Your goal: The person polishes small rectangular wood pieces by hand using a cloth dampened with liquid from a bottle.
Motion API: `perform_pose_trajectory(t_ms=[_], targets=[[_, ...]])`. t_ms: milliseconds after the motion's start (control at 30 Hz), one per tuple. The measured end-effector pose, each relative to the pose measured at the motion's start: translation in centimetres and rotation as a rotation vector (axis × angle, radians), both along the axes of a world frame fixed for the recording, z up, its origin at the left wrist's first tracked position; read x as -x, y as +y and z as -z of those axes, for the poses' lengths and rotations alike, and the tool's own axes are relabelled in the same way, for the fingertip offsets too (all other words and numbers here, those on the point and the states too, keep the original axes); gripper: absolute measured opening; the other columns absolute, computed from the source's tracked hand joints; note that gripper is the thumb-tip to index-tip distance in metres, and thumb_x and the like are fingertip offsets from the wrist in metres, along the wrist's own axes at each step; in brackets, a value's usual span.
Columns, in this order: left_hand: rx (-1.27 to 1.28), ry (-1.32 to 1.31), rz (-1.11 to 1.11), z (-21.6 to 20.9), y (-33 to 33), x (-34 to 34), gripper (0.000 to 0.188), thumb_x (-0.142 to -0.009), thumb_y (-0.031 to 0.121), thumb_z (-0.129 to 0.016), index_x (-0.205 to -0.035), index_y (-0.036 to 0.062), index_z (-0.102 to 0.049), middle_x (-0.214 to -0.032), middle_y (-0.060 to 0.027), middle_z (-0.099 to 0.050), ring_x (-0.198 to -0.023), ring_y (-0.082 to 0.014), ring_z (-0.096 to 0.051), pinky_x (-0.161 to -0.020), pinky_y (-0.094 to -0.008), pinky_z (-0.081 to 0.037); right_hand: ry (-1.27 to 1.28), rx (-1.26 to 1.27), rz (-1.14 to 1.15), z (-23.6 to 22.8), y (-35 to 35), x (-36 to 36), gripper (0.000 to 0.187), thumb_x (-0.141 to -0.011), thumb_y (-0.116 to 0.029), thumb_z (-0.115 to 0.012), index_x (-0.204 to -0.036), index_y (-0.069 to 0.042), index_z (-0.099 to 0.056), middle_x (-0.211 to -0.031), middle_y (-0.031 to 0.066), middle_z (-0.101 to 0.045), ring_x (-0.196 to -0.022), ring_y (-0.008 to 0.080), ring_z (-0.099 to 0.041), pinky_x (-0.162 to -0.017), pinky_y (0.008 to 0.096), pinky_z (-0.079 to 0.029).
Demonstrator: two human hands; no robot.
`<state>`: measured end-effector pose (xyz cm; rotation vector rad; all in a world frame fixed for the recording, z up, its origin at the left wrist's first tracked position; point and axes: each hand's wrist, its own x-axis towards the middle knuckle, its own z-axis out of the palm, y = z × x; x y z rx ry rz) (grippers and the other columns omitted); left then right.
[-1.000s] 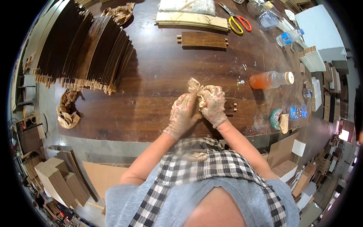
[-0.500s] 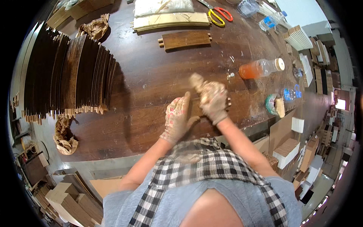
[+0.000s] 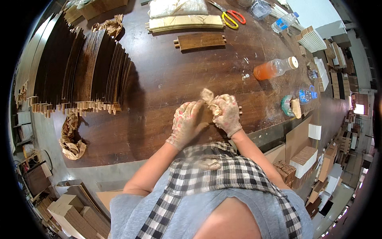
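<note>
Right hand (image 3: 226, 114), in a pale, pink-spotted glove, is closed around a crumpled beige cloth (image 3: 207, 95) in the head view, one loose tuft sticking out toward the left. Beneath it, a short dark brown wooden board (image 3: 206, 118) with light pegs at its right end lies on the brown wooden table (image 3: 167, 85), near the person. Left hand (image 3: 186, 122), gloved alike, has straight fingers and a thumb spread wide by the board's left side; whether it presses on the board, I cannot tell.
</note>
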<state>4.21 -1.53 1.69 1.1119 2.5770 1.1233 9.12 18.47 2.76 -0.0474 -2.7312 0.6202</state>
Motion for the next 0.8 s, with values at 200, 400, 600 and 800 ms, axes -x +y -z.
perform_pose_trajectory(t_ms=[200, 400, 600, 800], targets=[[0.001, -0.029, -0.016, -0.6, 0.1, -0.2, 0.085, -0.073, 0.031, -0.087, -0.144, 0.0054, -0.049, -0.137, -0.0149, -0.056, -0.128, -0.0359, -0.051, -0.109, -0.0497, -0.041, -0.090, -0.274, 0.076, -0.3, 5.1, -1.0, 0.022, -0.070, -0.019, -0.075, -0.090, -0.012, -0.069, -0.091, 0.0101, -0.060, -0.088, 0.0304, -0.057, -0.079, 0.0450, -0.046], [0.072, -0.020, 0.018, -0.5, 0.1, 0.0, 0.082, -0.075, 0.032, -0.086, -0.142, 0.0041, -0.050, -0.133, -0.0142, -0.054, -0.126, -0.0359, -0.050, -0.106, -0.0489, -0.042, 0.053, -0.157, 0.048, 1.2, -1.1, 0.6, 0.014, -0.078, -0.019, -0.065, -0.090, -0.011, -0.066, -0.102, 0.0116, -0.063, -0.094, 0.0314, -0.057, -0.084, 0.0457, -0.046], [0.043, -0.014, 0.046, -0.5, 0.5, 0.5, 0.078, -0.074, 0.034, -0.086, -0.138, 0.0035, -0.053, -0.130, -0.0149, -0.055, -0.124, -0.0362, -0.051, -0.105, -0.0488, -0.042, -0.017, -0.224, 0.270, 1.1, 5.7, -1.0, 0.027, -0.067, -0.017, -0.076, -0.093, -0.010, -0.068, -0.086, 0.0094, -0.061, -0.089, 0.0300, -0.058, -0.081, 0.0440, -0.046], [0.016, 0.008, 0.055, -0.2, 0.4, 0.6, 0.079, -0.072, 0.032, -0.087, -0.137, 0.0027, -0.054, -0.127, -0.0151, -0.057, -0.121, -0.0365, -0.052, -0.104, -0.0493, -0.042, 0.121, -0.253, 0.113, 3.6, -1.2, -0.2, 0.021, -0.082, -0.024, -0.063, -0.096, -0.008, -0.067, -0.095, 0.0127, -0.061, -0.095, 0.0302, -0.057, -0.084, 0.0463, -0.045]])
